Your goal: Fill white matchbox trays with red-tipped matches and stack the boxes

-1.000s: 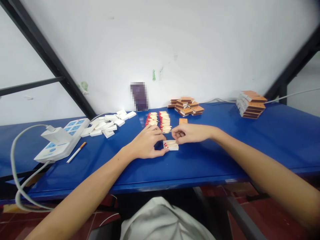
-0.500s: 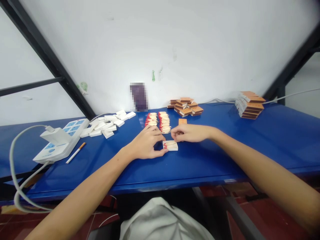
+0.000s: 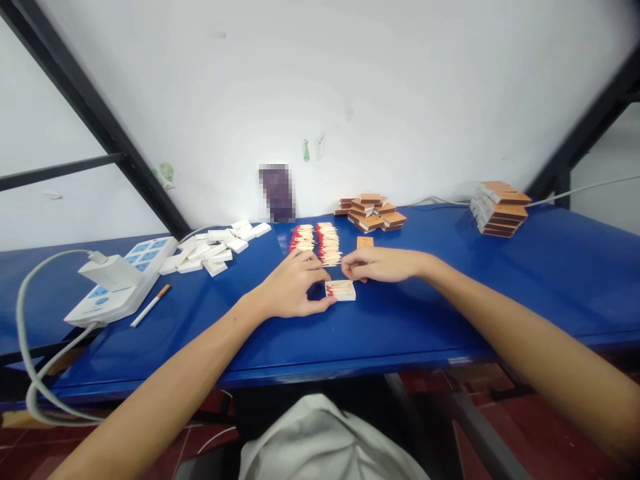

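Note:
A white matchbox tray [image 3: 348, 296] lies on the blue table with a few red-tipped matches [image 3: 341, 287] in it. Thumb and fingers of my left hand [image 3: 295, 285] grip its left end. Just above the tray's right end, my right hand [image 3: 373, 265] hovers with its fingers closed in a pinch; anything between them is too small to make out. Two heaps of matches, a left heap [image 3: 303, 238] and a right heap [image 3: 329, 245], lie beyond the hands, red heads to the left. An orange matchbox cover [image 3: 365, 242] is partly behind my right hand.
White trays [image 3: 210, 250] are piled at left, near a cigarette [image 3: 151, 305] and a power strip [image 3: 107, 297] with a cable. Orange matchboxes [image 3: 373, 215] lie at the back, and a stack of matchboxes [image 3: 503, 210] stands at right. A wall rises behind.
The matches in the tray lie differently: one that was slanted across it now rests lower among the others. Both hands have stayed almost in place.

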Demonstrator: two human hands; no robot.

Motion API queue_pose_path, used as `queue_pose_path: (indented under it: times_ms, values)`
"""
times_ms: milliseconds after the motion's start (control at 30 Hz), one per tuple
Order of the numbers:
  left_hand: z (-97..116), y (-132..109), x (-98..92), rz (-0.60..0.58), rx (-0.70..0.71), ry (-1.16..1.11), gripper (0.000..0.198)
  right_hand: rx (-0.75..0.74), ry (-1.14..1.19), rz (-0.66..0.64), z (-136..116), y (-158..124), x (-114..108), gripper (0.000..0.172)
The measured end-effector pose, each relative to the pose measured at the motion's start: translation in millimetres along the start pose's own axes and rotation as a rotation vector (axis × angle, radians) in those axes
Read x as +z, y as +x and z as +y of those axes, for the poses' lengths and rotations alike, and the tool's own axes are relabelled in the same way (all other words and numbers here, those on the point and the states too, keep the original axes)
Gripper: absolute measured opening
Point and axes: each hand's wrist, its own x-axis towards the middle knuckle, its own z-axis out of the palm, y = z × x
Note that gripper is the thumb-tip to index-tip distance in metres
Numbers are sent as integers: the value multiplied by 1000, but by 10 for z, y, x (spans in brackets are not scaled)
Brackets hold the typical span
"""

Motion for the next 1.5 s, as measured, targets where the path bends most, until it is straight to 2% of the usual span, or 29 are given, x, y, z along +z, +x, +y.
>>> queue_pose_path:
  times_ms: [167,367,700,967,1267,1367,1500]
  values:
    - [1,3,1,-5,7,8,31,9,9,4,33,11,10,8]
    - [5,3,-1,-6,9,9,31,9,-1,11,59,23,24,12]
    - [12,2,-13,-30,3,6,32,-6,-4,7,57,-12,-13,31]
    - [8,4,1,-19,14,2,31,18,-67,17,-1,-1,8,28]
    - [7,-2,15,-16,21,-5,30,21,-279,151,-167,18,166,45]
    - [7,3,14,-29,18,-6,30,14,-285,141,-185,37,193,42]
    - [5,8,13,-23,26,3,32,-9,-270,122,-166,38,174,24]
